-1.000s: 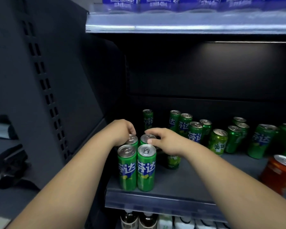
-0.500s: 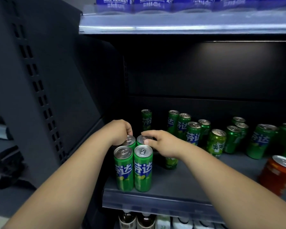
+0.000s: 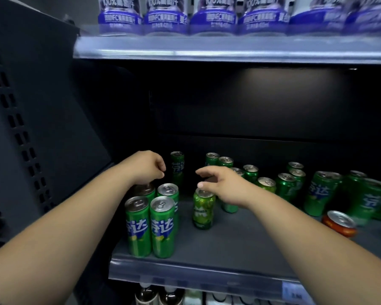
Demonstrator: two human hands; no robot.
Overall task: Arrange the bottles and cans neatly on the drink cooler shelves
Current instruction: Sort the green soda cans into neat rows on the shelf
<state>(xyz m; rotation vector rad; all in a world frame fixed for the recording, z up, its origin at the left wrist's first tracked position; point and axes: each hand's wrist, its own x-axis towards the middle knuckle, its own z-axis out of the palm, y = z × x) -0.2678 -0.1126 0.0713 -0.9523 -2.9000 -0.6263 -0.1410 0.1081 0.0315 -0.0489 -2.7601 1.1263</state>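
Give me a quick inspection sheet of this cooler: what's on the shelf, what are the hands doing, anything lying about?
Surface: dark middle shelf, bare toward its front centre.
Job's things: four tall green cans packed in a square at the front left; a short green can standing alone beside them; more green cans scattered loosely behind and to the right.
Clutter: one orange can at the right, among the green ones.
Grippers: left hand hovers over the back-left can of the square, holding nothing; right hand open above the short can, not gripping.
Cables: nothing seen.
Surroundings: purple-labelled bottles in a row on the shelf above; bottle tops below.
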